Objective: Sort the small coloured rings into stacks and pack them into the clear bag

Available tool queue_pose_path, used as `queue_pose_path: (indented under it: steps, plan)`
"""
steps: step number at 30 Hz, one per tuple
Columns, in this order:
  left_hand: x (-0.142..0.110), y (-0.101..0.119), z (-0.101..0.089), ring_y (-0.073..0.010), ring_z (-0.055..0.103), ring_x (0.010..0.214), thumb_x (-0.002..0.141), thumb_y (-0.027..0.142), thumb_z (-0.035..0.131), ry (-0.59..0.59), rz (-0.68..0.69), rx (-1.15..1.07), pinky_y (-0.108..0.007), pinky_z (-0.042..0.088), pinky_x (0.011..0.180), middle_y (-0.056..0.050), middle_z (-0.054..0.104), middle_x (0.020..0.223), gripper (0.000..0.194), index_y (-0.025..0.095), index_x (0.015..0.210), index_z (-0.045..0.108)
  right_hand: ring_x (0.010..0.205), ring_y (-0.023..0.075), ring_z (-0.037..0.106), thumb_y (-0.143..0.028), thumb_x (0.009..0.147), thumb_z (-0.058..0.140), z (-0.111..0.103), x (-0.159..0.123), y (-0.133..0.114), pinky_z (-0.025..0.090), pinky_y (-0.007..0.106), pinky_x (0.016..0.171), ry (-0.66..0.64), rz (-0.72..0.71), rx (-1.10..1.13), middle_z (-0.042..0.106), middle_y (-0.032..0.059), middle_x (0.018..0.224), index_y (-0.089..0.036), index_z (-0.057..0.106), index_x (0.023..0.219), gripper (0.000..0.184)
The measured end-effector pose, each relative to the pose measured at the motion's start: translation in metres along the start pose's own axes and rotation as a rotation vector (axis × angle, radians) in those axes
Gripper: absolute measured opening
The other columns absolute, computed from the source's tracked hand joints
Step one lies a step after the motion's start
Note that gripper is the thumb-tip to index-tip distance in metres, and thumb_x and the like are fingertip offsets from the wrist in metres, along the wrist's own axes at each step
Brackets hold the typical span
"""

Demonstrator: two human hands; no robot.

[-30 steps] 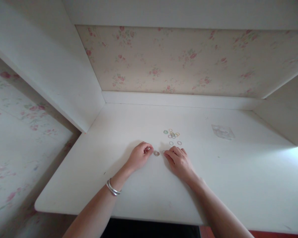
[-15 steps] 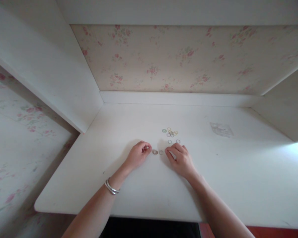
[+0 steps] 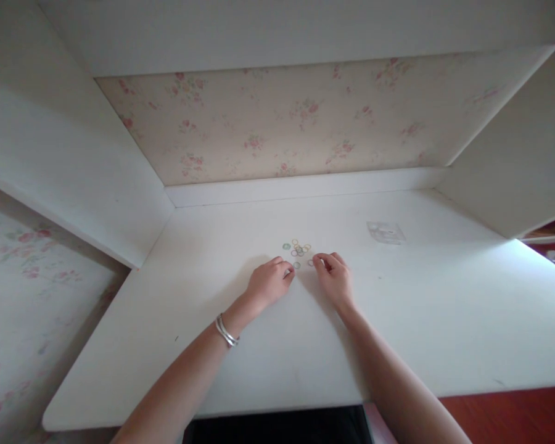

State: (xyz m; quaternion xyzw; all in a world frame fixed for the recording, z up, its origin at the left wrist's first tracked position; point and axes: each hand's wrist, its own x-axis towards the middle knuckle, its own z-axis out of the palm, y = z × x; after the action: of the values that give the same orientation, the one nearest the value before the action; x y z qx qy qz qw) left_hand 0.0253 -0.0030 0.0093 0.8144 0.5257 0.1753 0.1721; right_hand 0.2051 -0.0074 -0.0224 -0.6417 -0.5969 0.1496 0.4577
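On the white desk (image 3: 398, 320) lies a small cluster of coloured rings (image 3: 297, 248). Two more single rings lie just in front of it, one (image 3: 296, 265) by my left fingertips and one (image 3: 310, 263) by my right fingertips. My left hand (image 3: 269, 285) rests on the desk with its fingers curled in; a silver bangle (image 3: 226, 331) is on that wrist. My right hand (image 3: 335, 279) is beside it, thumb and forefinger pinched together close to the nearer ring. What either hand holds is too small to make out.
A small clear plastic bag (image 3: 385, 232) lies on the desk to the right of the rings. White side panels (image 3: 74, 185) and a flowered back wall (image 3: 277, 123) box in the desk. Its front edge runs just below my forearms.
Both hands have moved forward to the rings near the cluster. The two rings that lay between my hands no longer show. The camera has shifted.
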Motion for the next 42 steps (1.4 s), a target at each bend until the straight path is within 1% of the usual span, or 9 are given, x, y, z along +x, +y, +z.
queue_pose_path:
  steps: [4, 8, 11, 14, 18, 21, 25, 37, 42]
  plan:
    - [0.022, 0.005, 0.01, -0.0196, 0.061, 0.083, 0.085, 0.029, 0.051, -0.041, 0.054, 0.063, -0.027, 0.044, 0.073, -0.005, 0.064, 0.097, 0.019, 0.026, 0.094, 0.067, 0.063, 0.013, 0.049, -0.04, 0.086, 0.045, 0.0, 0.0, 0.0, 0.038, 0.026, 0.062, -0.027, -0.02, 0.018, 0.055, 0.0014, 0.072, -0.02, 0.069, 0.083, 0.031]
    - [0.035, 0.005, 0.016, -0.0204, 0.061, 0.084, 0.083, 0.025, 0.053, -0.076, 0.056, 0.06, -0.026, 0.044, 0.076, -0.007, 0.064, 0.091, 0.014, 0.022, 0.083, 0.067, 0.063, 0.0133, 0.05, -0.041, 0.086, 0.044, 0.0, 0.001, 0.002, 0.038, 0.025, 0.062, -0.025, -0.036, 0.019, 0.054, 0.0013, 0.071, -0.021, 0.069, 0.083, 0.032]
    - [0.038, 0.004, 0.016, -0.0209, 0.06, 0.086, 0.081, 0.02, 0.055, -0.108, 0.088, 0.021, -0.027, 0.043, 0.078, -0.007, 0.064, 0.088, 0.011, 0.02, 0.078, 0.065, 0.064, 0.0135, 0.051, -0.04, 0.086, 0.043, -0.001, 0.002, 0.004, 0.039, 0.026, 0.062, -0.027, -0.036, 0.021, 0.055, 0.0016, 0.072, -0.021, 0.068, 0.084, 0.031]
    - [0.033, 0.0, 0.01, -0.0205, 0.06, 0.085, 0.082, 0.019, 0.054, -0.093, 0.12, -0.025, -0.027, 0.043, 0.079, -0.006, 0.063, 0.086, 0.013, 0.021, 0.078, 0.066, 0.066, 0.0136, 0.052, -0.038, 0.086, 0.044, -0.002, 0.003, 0.005, 0.039, 0.026, 0.063, -0.039, -0.029, 0.024, 0.057, 0.0018, 0.074, -0.022, 0.068, 0.086, 0.029]
    - [0.012, -0.007, -0.005, -0.0182, 0.06, 0.084, 0.087, 0.022, 0.048, -0.026, 0.103, -0.001, -0.027, 0.042, 0.077, -0.004, 0.062, 0.087, 0.018, 0.022, 0.084, 0.066, 0.066, 0.0135, 0.052, -0.037, 0.086, 0.045, -0.003, 0.003, 0.003, 0.039, 0.025, 0.064, -0.059, -0.022, 0.022, 0.057, 0.0015, 0.075, -0.023, 0.068, 0.085, 0.027]
    - [-0.008, -0.009, -0.013, -0.0168, 0.059, 0.08, 0.088, 0.023, 0.046, -0.037, 0.096, 0.057, -0.027, 0.042, 0.073, -0.003, 0.062, 0.087, 0.019, 0.023, 0.086, 0.066, 0.066, 0.0135, 0.052, -0.037, 0.086, 0.044, -0.002, 0.002, 0.002, 0.039, 0.025, 0.063, -0.072, -0.026, 0.024, 0.057, 0.0018, 0.075, -0.022, 0.068, 0.085, 0.028]
    - [-0.023, -0.006, -0.014, -0.0174, 0.059, 0.08, 0.088, 0.022, 0.045, -0.059, 0.108, 0.113, -0.027, 0.042, 0.072, -0.003, 0.061, 0.083, 0.021, 0.023, 0.084, 0.066, 0.065, 0.0136, 0.052, -0.038, 0.086, 0.044, 0.001, 0.0, 0.002, 0.038, 0.026, 0.063, -0.075, -0.038, 0.019, 0.056, 0.0016, 0.074, -0.022, 0.068, 0.085, 0.029]
    - [-0.027, -0.004, -0.005, -0.017, 0.058, 0.079, 0.088, 0.016, 0.044, -0.114, 0.157, 0.246, -0.028, 0.041, 0.07, -0.004, 0.061, 0.08, 0.024, 0.021, 0.079, 0.066, 0.067, 0.0133, 0.052, -0.039, 0.086, 0.043, 0.004, 0.0, 0.004, 0.039, 0.025, 0.065, -0.074, -0.04, 0.019, 0.057, 0.0017, 0.075, -0.021, 0.068, 0.085, 0.031]
    - [-0.025, -0.005, -0.009, -0.0159, 0.058, 0.077, 0.088, 0.019, 0.046, -0.081, 0.166, 0.175, -0.028, 0.04, 0.074, -0.003, 0.061, 0.076, 0.024, 0.021, 0.077, 0.068, 0.068, 0.0138, 0.053, -0.04, 0.086, 0.043, 0.003, 0.0, 0.003, 0.039, 0.026, 0.065, -0.084, -0.028, 0.008, 0.058, 0.0023, 0.076, -0.021, 0.069, 0.086, 0.031]
